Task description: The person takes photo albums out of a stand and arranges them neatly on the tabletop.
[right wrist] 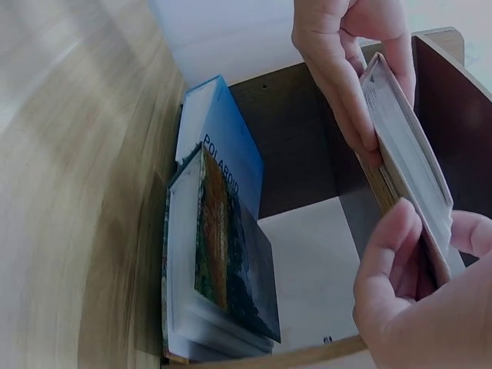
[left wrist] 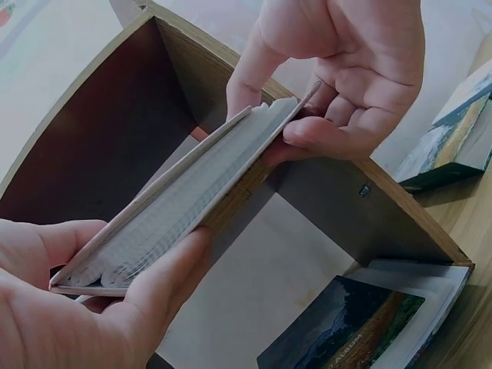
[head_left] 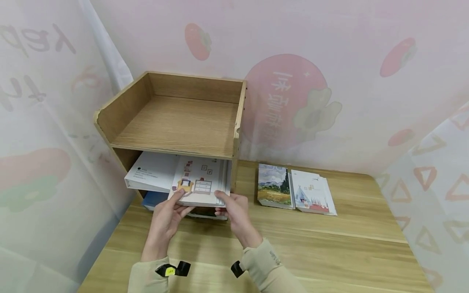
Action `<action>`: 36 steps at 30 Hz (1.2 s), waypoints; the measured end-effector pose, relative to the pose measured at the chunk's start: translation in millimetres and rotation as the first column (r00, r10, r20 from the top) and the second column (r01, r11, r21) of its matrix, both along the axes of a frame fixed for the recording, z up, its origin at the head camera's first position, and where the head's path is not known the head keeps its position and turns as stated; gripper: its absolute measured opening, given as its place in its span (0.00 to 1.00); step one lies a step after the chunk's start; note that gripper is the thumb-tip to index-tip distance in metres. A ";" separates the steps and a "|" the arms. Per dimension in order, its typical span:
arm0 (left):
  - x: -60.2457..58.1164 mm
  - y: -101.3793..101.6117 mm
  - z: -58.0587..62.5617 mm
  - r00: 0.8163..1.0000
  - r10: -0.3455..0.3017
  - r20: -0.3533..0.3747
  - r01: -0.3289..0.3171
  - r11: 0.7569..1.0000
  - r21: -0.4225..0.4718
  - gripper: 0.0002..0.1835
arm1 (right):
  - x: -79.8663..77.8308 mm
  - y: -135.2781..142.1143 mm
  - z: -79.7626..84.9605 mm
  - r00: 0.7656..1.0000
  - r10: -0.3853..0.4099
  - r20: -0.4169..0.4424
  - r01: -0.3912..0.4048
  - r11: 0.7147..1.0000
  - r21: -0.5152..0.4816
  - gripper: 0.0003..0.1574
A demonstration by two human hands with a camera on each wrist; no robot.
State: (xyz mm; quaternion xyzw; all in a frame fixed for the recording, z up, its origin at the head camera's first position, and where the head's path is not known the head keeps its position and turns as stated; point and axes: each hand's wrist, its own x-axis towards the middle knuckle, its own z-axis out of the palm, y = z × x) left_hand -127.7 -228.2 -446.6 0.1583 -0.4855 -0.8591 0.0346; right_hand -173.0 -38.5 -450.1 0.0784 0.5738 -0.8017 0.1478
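Both hands hold a thick white photo album with a drawing of an armchair and a chest of drawers on its cover. The left hand grips its near left corner, thumb on top and fingers below. At the near right corner the right hand pinches it the same way. The album's far part lies inside the middle compartment of a wooden desk shelf, beside another white album that juts out at the left. White page edges face the wrists in both wrist views.
In the bottom compartment lie a blue album marked POLAROID and a landscape-cover album. Right of the shelf, a painted-landscape album and a white album with a tent drawing lie on the wooden table. Printed curtains surround the table.
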 end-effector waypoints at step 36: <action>21.0 -7.1 -0.7 0.993 -0.119 -0.002 0.119 0.991 -0.062 0.30 | 19.9 5.8 -2.3 0.995 0.086 -0.042 -0.083 0.994 0.067 0.21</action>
